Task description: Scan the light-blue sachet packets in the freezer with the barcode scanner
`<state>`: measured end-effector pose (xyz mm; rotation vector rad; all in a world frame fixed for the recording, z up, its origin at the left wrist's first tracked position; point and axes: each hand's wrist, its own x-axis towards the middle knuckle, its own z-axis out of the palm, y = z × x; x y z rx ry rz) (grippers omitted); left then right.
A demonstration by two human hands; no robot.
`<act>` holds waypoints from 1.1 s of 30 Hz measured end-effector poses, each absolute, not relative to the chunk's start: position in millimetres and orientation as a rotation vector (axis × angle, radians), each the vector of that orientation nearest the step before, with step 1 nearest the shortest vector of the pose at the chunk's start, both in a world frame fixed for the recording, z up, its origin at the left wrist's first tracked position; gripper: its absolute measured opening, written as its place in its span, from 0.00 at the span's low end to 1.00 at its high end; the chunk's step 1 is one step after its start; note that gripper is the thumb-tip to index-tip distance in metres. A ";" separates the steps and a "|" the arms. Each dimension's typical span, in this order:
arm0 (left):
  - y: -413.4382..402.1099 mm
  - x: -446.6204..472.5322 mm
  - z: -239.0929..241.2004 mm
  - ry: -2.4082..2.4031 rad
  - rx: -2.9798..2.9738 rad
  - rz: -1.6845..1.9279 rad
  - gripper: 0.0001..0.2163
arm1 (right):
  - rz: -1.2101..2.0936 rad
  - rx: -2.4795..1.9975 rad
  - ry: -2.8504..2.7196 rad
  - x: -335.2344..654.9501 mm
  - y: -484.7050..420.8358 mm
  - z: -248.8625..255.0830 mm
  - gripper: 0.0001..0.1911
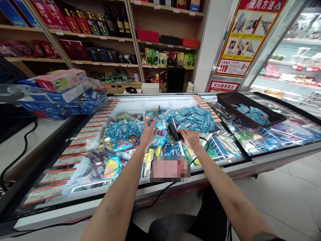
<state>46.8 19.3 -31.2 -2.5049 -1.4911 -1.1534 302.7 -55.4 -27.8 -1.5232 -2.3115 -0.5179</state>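
Note:
My left hand (pixel 149 132) pinches a small blue packet (pixel 160 124) over the glass top. My right hand (pixel 191 139) is wrapped round a black corded handheld device (pixel 173 133), shaped like a scanner, whose head is close to the packet's right end. Around both hands lie many similar blue packets: a loose group (pixel 122 130) on the left and a thicker pile (pixel 194 117) on the right. A black cord runs from the device past my right wrist towards the front edge. Near that edge lies a pixelated pinkish flat object (pixel 169 169).
A chest freezer (pixel 220 175) with a glass lid spans the front, bagged goods visible beneath. On its right sits a black tray (pixel 273 117) with more blue packets. Plastic-wrapped boxes (pixel 62 97) stand at left. Stocked shelves (pixel 100 36) and a red sign (pixel 250 36) are behind.

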 end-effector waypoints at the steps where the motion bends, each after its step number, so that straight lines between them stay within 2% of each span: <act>1: 19.0 46.2 -31.9 -1.502 -2.508 -1.160 0.24 | -0.521 -1.518 -2.305 302.5 -57.1 -30.2 0.23; 17: 12.4 46.7 -37.5 -1.551 -2.500 -0.980 0.25 | -0.521 -1.474 -2.239 305.4 -56.1 -37.9 0.21; 33: 9.9 50.3 -33.1 -1.567 -2.479 -0.961 0.25 | -0.495 -1.468 -2.279 304.5 -60.9 -30.9 0.20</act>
